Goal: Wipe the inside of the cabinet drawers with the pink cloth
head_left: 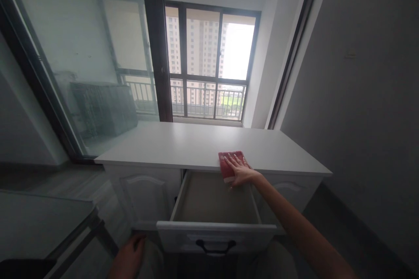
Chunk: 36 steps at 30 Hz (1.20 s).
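One dark-framed glass panel (81,30) stands at left, behind one white cabinet (183,139) of broad, flat top. At lower left, part of a grey tabletop (42,222) shows. The cabinet's middle drawer (209,202) stands open toward the person, its visible floor bare; it separates the left hand from the cloth and forms the main obstruction. Right hand (241,173): palm down, fingers spread, pressed flat rather than gripping. Left hand (129,253): low beside the drawer front, fingers curled; contents, if any, cannot be determined. Red cloth (225,169): under the right hand, forward and left of its wrist, at the cabinet's front edge; long axis apparently front to back, partly covered. Smallest item: black handle (214,252), on the drawer front.
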### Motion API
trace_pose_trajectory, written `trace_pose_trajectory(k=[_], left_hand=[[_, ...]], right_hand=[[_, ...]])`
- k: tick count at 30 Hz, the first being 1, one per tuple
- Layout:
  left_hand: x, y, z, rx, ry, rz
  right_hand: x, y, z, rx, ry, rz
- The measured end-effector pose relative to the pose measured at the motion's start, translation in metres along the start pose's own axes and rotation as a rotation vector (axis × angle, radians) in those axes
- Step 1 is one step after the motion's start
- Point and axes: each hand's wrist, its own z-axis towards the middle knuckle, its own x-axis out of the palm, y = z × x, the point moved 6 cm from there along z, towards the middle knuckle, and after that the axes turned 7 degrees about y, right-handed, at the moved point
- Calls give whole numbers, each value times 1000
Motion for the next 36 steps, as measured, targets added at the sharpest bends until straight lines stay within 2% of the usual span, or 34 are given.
trace_pose_trajectory(k=[5, 7, 14, 20, 27, 36], left_hand=[[-3, -5, -9, -58, 37, -65], [-4, -7, -12, -57, 32, -69], [-10, -11, -19, -67, 34, -63], [-12, -11, -21, -98, 27, -81], [-12, -10, -22, -73, 30, -103], [-10, -4, -20, -97, 30, -85]], right_hand=[[23, 4, -13, -26, -331, -191], [25, 6, -13, -11, -383, -229], [17, 10, -17, 11, -373, -232], [28, 4, -20, -45, -409, -256], [40, -2, -13, -22, -510, -302], [40, -6, -9, -2, -504, -294]])
